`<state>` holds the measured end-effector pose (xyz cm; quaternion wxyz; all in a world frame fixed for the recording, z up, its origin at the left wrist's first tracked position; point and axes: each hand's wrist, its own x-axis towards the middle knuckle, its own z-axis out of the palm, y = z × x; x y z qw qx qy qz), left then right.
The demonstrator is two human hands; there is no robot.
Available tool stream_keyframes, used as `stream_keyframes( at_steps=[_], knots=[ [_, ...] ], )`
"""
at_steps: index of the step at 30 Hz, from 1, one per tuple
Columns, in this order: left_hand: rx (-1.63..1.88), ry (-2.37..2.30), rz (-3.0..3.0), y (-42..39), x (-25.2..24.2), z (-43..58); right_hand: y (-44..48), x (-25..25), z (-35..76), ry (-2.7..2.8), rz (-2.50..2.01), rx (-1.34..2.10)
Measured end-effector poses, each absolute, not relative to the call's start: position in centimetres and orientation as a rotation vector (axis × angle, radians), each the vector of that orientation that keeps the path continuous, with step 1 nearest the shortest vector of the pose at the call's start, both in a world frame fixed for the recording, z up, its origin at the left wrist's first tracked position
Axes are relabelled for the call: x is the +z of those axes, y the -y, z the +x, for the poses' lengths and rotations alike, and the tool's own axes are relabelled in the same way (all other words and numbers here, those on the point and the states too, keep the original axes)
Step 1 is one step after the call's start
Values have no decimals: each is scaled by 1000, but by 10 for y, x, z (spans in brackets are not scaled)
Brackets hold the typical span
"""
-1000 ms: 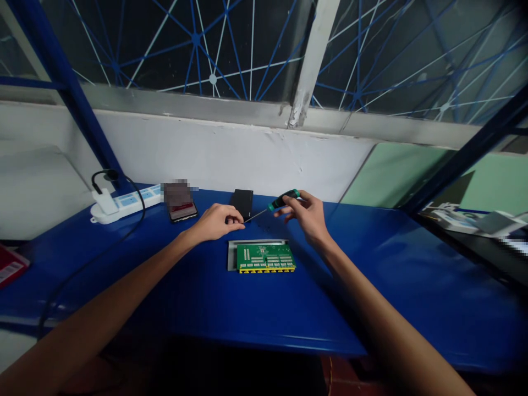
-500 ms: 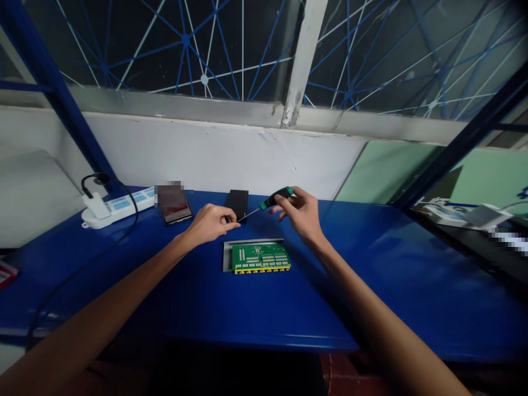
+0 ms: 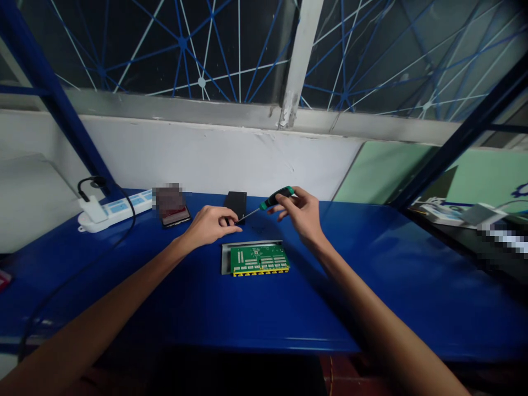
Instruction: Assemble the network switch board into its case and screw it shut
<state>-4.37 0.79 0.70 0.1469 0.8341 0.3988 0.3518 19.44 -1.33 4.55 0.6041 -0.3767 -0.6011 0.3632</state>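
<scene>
What your left hand (image 3: pixel 211 224) has at its fingertips is hard to make out. Its thumb and forefinger curl around the tip of the screwdriver (image 3: pixel 277 198), which is lost between them, so you cannot tell whether they pinch the tip, a tiny part, or nothing. Your right hand (image 3: pixel 304 213) grips the handle between thumb and fingers; the palm side and some of the fingers are out of sight. The shaft slants down from the handle toward your left fingertips.

The board (image 3: pixel 259 257) lies below and between your hands, nearer to you than either, and neither touches it. It sits over the metal case (image 3: pixel 225 263), covering most of it, with the yellow-edged side facing you. Just behind your left fingertips is the black box (image 3: pixel 236 203), its near end partly hidden by that hand. The dark specks (image 3: pixel 258 227) on the table (image 3: pixel 247 313) between your hands are too small to identify. To the left, the phone (image 3: pixel 176 212) is partly blurred out, and the red item (image 3: pixel 4 280) is cut off by the frame.
</scene>
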Motion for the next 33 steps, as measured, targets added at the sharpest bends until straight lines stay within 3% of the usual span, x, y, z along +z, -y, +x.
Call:
stream_keyframes(
  at_steps=[10, 19, 33],
  knots=[
    [946, -1116, 2352, -3, 22, -44, 13, 48, 196, 1386, -889, 791],
    [974, -724, 2194, 32, 44, -17, 37, 59, 189, 1436, -930, 318],
    [1021, -763, 2100, 44, 27, 3, 55, 56, 175, 1682, -896, -11]
  ],
)
